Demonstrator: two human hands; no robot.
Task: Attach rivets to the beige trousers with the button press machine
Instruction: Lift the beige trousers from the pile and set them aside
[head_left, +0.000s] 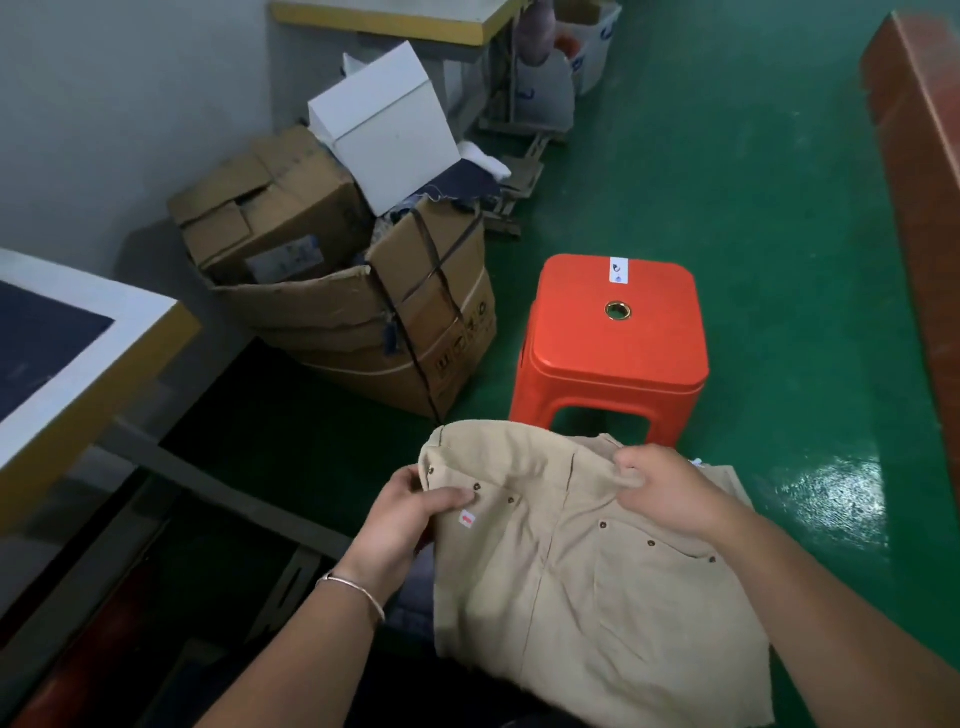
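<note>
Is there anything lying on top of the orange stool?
No: the orange stool carries only its own sticker, and the beige trousers are held in front of it.

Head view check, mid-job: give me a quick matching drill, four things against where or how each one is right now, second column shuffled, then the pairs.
Things:
1. beige trousers
2. orange stool
3. white box
4. silver bracelet

Places or states:
A. on top of the pile of cardboard boxes
B. around the left wrist
C. gripped at the waistband by the left hand and right hand
D. standing on the green floor, nothing on its seat

Pairs: 1-C, 2-D, 3-A, 4-B
</note>
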